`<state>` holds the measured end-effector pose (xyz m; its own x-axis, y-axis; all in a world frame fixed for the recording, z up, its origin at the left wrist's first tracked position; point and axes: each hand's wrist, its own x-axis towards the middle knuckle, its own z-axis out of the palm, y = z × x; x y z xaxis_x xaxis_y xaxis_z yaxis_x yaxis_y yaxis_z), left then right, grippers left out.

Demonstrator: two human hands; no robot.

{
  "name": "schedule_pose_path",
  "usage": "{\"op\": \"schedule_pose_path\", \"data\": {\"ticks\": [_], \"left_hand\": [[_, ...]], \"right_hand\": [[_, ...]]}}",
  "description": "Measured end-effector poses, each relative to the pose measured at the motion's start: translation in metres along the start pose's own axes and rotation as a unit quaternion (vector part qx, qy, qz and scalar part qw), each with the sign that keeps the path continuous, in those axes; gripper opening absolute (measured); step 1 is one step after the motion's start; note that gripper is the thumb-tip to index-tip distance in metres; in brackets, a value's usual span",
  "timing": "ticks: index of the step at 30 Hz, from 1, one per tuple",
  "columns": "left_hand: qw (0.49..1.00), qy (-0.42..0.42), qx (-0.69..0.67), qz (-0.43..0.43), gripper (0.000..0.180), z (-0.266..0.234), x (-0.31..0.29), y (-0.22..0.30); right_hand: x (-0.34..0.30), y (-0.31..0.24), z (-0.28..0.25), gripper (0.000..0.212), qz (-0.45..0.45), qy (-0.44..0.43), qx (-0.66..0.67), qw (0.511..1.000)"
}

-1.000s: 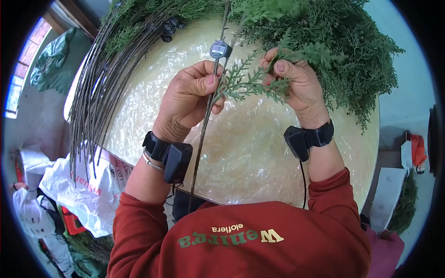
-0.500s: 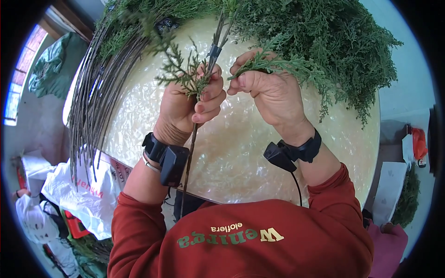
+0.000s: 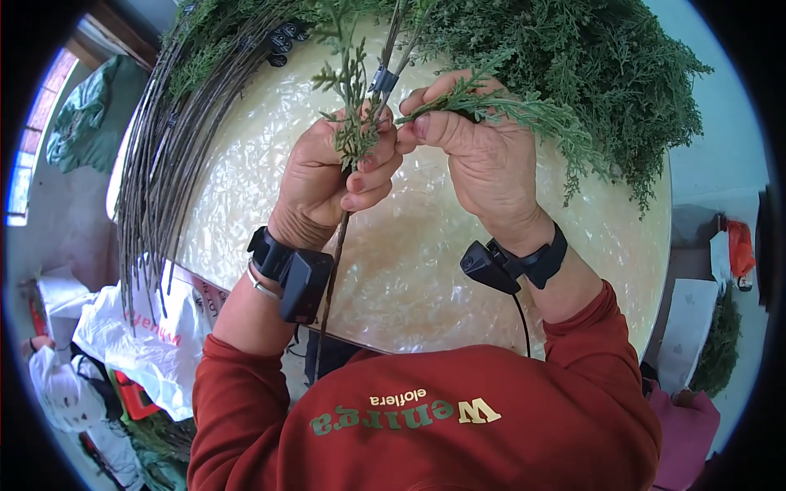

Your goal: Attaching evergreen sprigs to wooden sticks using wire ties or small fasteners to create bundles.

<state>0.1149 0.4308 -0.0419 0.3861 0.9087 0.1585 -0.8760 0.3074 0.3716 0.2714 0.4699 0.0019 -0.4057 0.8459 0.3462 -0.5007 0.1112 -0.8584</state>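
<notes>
My left hand (image 3: 340,176) is closed around a thin brown stem (image 3: 334,270) that hangs down toward my lap. A small green sprig (image 3: 354,123) stands up at the top of that grip. Just above the fingers, a dark clip or band (image 3: 382,80) sits on a stem running toward the far edge. Between thumb and fingers, my right hand (image 3: 487,151) pinches a flat conifer sprig (image 3: 524,114) whose leafy end points right. Its cut end meets the left fingertips. Exactly how the sprig and stem touch is hidden by the fingers.
A big heap of green conifer foliage (image 3: 565,74) covers the table's far right. Long bare-stemmed branches (image 3: 184,164) lie along the left, with small dark round pieces (image 3: 282,37) near them. The table (image 3: 426,278) has a shiny pearly cover. White plastic bags (image 3: 151,340) lie at lower left.
My right hand has brought the sprig's cut end left, up against my left fingers. The small sprig at my left hand has swung more upright.
</notes>
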Motion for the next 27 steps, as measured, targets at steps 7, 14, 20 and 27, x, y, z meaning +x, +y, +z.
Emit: {"op": "schedule_pose_path", "data": {"ticks": [7, 14, 20, 27], "left_hand": [[0.999, -0.031, 0.020, -0.006, 0.026, 0.0046, -0.0006, 0.0008], [0.997, -0.068, 0.000, -0.021, 0.036, 0.0023, 0.0003, 0.0014], [0.999, -0.031, 0.022, -0.025, 0.037, 0.0037, 0.0001, 0.0032], [0.998, -0.012, 0.059, -0.010, 0.034, 0.0049, -0.0010, 0.0023]], "right_hand": [[-0.0019, -0.0023, 0.0043, 0.011, 0.004, 0.001, 0.017, 1.000], [-0.0030, -0.0029, 0.0056, 0.012, 0.008, -0.018, 0.013, 1.000], [-0.0020, -0.0006, 0.0031, 0.011, -0.001, -0.022, -0.018, 1.000], [-0.0020, 0.0008, 0.0007, 0.011, 0.003, -0.027, 0.001, 1.000]]}}
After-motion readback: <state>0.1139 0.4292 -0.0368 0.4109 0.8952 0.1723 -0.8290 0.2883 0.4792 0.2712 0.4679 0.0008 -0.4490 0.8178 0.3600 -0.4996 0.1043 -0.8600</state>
